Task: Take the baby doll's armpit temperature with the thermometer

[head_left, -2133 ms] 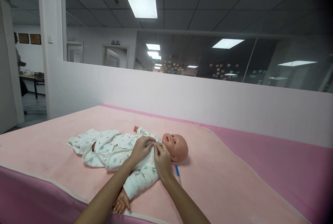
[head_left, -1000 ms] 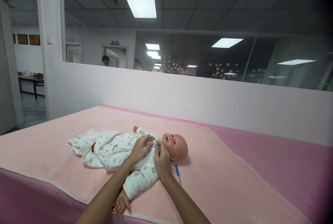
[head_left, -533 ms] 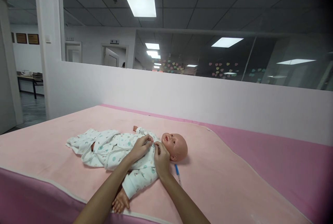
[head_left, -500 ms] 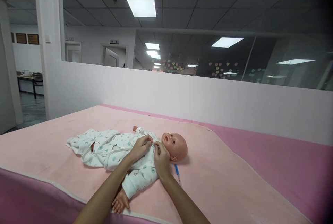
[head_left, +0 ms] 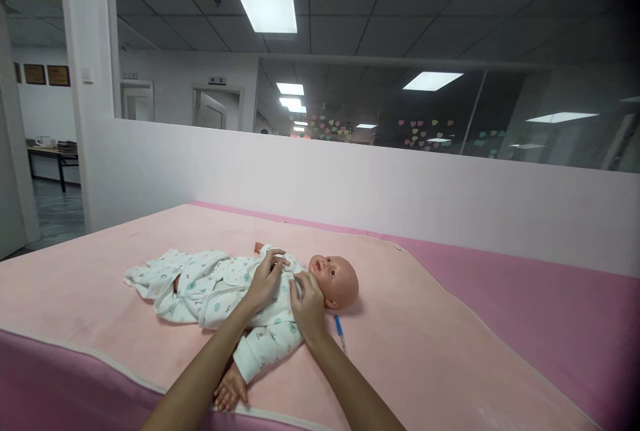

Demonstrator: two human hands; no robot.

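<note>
Across the broad pink mat (head_left: pixel 450 344), we are seeing a baby doll (head_left: pixel 340 281) lying on its back, wearing a printed white outfit (head_left: pixel 217 307). Over its chest, our left hand (head_left: pixel 265 283) is curving loosely, fingers partly apart, no cloth showing between them. Our right hand (head_left: pixel 307 303) is bending near the neck; we are not managing to tell whether its fingertips are pinching fabric. The two hands' fingertips are now sitting farther apart than a moment ago, so we are probably easing off the outfit's front. Near the doll's head, a blue-tipped stick (head_left: pixel 339 325) is lying.
</note>
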